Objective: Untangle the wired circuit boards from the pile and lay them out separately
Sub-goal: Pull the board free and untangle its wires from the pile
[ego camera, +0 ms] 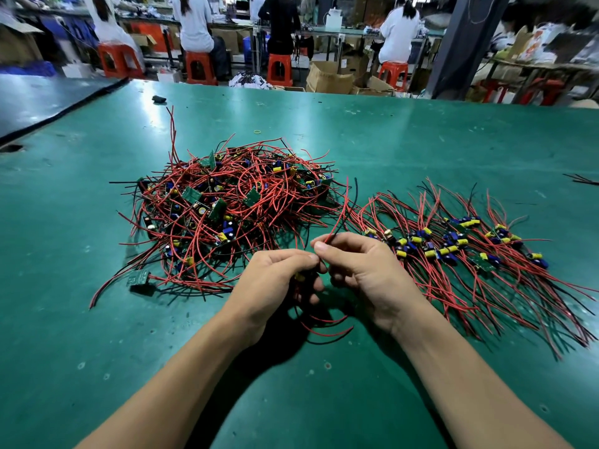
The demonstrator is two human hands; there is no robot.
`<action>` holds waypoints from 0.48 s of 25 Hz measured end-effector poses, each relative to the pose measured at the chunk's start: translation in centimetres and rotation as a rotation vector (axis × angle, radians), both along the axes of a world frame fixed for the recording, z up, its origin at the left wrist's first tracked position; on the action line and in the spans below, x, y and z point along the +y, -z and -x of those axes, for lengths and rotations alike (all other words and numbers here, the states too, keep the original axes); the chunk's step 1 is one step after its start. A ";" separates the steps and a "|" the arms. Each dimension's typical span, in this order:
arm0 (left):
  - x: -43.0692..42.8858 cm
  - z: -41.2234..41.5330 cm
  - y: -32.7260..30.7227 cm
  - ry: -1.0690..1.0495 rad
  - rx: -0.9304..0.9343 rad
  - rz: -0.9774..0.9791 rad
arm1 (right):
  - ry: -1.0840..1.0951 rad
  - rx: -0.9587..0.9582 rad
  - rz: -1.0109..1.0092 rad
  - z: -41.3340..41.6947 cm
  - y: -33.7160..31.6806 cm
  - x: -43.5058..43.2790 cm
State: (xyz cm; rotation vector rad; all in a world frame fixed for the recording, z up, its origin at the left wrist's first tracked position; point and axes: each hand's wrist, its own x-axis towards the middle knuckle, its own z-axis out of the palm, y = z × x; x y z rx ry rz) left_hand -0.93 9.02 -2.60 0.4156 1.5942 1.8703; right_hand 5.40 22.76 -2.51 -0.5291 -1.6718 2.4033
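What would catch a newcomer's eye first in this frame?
A tangled pile of red-wired circuit boards sits left of centre on the green table. Right of it, untangled boards lie in a row. In front, the left grip holds one board while the right grip pinches its wires.

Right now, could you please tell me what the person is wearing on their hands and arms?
Nothing that shows: the left hand and right hand are bare, with no gloves and no ring in sight. The forearms are bare too, with no sleeve, watch or strap down to the picture's edge.
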 end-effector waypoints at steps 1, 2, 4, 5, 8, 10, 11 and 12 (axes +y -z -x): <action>-0.1 0.0 -0.1 0.020 -0.006 -0.004 | 0.083 0.022 -0.053 0.2 0.1 0.1; -0.1 0.0 -0.3 0.037 -0.016 -0.011 | 0.165 0.050 -0.086 0.4 0.2 0.3; -0.1 -0.1 -0.4 0.058 -0.034 -0.023 | 0.320 0.098 -0.072 0.6 0.2 0.9; -0.1 -0.2 -0.5 0.064 -0.035 -0.024 | 0.393 0.111 -0.057 0.6 0.1 1.4; 0.2 -0.4 -0.4 0.059 -0.029 -0.012 | 0.563 0.130 -0.012 0.5 -0.4 2.8; 0.2 -0.4 -0.3 0.061 -0.024 -0.001 | 0.593 0.139 0.077 0.5 -0.5 3.1; 0.2 -0.3 -0.2 0.062 -0.020 0.003 | 0.572 0.146 0.167 0.5 -0.6 3.1; 0.2 -0.3 -0.1 0.063 -0.013 0.007 | 0.533 0.152 0.283 0.5 -0.7 3.1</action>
